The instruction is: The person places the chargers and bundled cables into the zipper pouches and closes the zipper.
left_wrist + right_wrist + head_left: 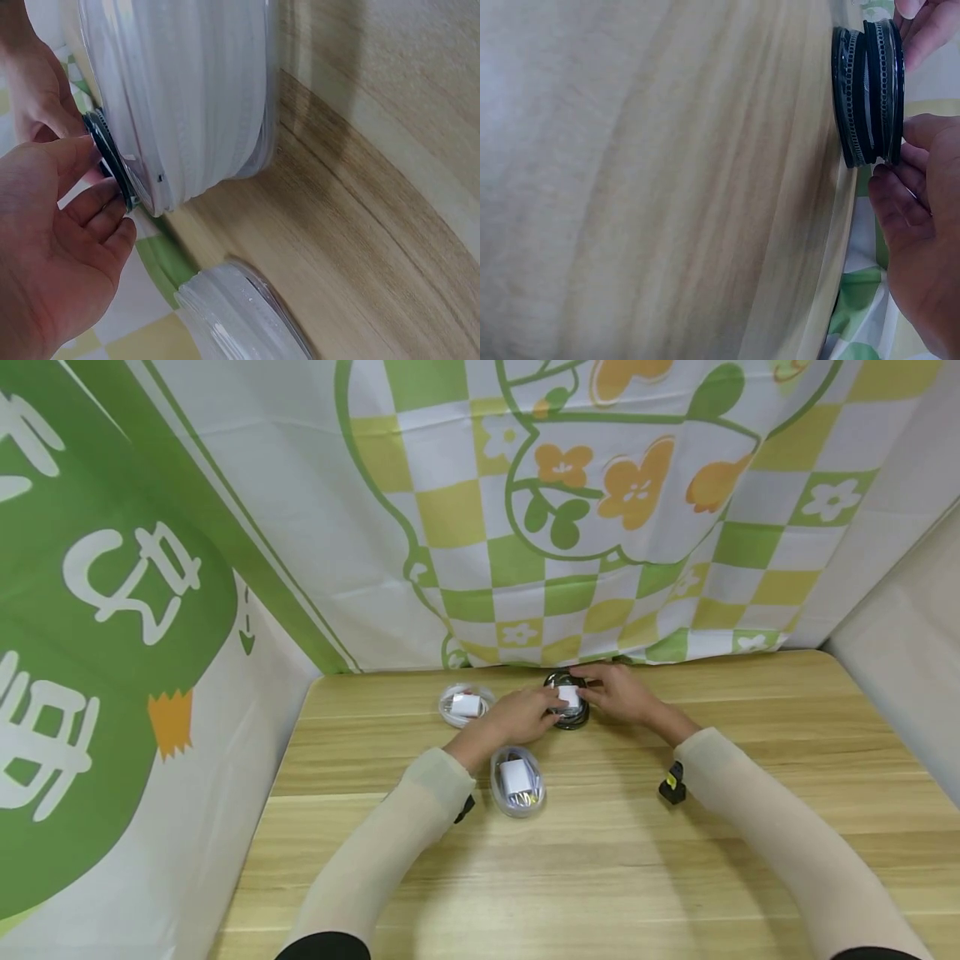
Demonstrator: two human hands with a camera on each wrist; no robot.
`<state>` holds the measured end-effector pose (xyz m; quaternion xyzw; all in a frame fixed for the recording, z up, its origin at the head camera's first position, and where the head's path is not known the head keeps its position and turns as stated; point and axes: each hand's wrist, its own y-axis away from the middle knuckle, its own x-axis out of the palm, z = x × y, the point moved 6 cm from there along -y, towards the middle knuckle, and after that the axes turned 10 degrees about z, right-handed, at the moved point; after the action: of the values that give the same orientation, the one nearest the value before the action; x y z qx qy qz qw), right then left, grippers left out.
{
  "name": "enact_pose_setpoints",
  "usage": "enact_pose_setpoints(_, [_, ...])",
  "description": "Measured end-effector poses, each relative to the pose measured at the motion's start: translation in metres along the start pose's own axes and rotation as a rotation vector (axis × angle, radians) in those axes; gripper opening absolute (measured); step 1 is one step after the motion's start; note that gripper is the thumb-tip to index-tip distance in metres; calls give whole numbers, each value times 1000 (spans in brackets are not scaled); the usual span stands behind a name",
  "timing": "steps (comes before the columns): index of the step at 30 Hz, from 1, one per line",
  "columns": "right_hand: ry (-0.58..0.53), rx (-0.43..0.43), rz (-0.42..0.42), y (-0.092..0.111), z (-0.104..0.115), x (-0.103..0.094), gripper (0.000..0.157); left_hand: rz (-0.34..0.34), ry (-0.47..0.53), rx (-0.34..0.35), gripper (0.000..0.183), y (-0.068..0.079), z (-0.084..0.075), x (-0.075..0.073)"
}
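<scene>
Both hands are at a round, black-edged zip case (pixel 573 722) at the back of the wooden table. A white charger plug (pixel 568 696) shows on its top. My left hand (pixel 525 714) grips the case's left side between thumb and fingers. From the right, my right hand (pixel 621 693) pinches its other side, thumb on top. The right wrist view shows the dark case (pixel 866 94) edge-on, zipper around its side. Near my left forearm lies a clear oval case (pixel 517 783) with a white plug inside. Left of that hand sits another clear case (pixel 467 704), also holding a white plug.
A patterned curtain (pixel 600 602) hangs right behind the table's back edge, close to the right fingers. White cloth with a green print (pixel 225 635) stands along the left side. The wooden table (pixel 570 877) extends toward me.
</scene>
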<state>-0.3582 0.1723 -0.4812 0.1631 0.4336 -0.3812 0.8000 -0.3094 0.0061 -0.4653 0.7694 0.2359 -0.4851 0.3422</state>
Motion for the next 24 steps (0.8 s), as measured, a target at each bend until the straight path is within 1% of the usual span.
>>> enact_pose_setpoints(7, [17, -20, -42, 5, 5, -1, 43, 21, -56, -9, 45, 1, 4, 0])
enact_pose_setpoints(11, [26, -25, -65, 6, 7, 0, 43, 5, -67, 1, 44, 0, 5, -1])
enact_pose_setpoints(14, [20, -9, -71, 8, 6, 2, 42, -15, -84, 13, 43, -1, 5, -2])
enact_pose_setpoints(16, [3, 11, -68, 9, 6, 3, 43, -15, -97, 13, 42, -1, 4, -3])
enact_pose_setpoints(20, [-21, 44, -64, 11, 6, 5, 43, -2, -102, -9, 45, 0, 5, -4])
enact_pose_setpoints(24, [-70, 76, -60, 14, 6, 8, 43, 7, -87, -25, 50, 1, 8, -4])
